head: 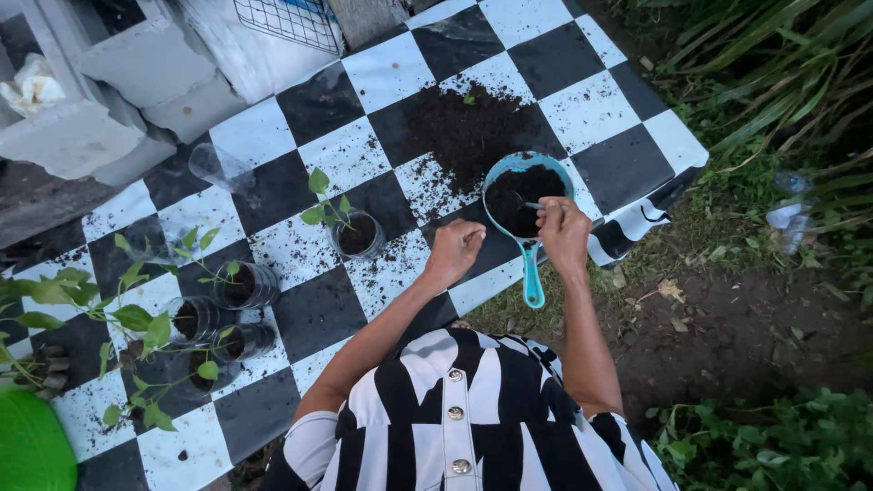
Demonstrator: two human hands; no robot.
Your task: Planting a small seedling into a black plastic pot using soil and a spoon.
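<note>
Blue scoop [526,195], full of dark soil, sits at the checkered mat's [627,164] near-right edge. Right hand [564,232] over its rim, fingers pinched on a thin stick [535,206]. Left hand [455,250] just beside the scoop, loosely curled, seemingly empty. Soil pile [468,127] beyond.

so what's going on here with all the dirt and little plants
A person is working over a black-and-white checkered sheet. Their right hand holds a small tool in a blue scoop full of soil; the left hand is closed beside it. A soil pile lies behind, and clear cups with seedlings stand to the left.
</note>
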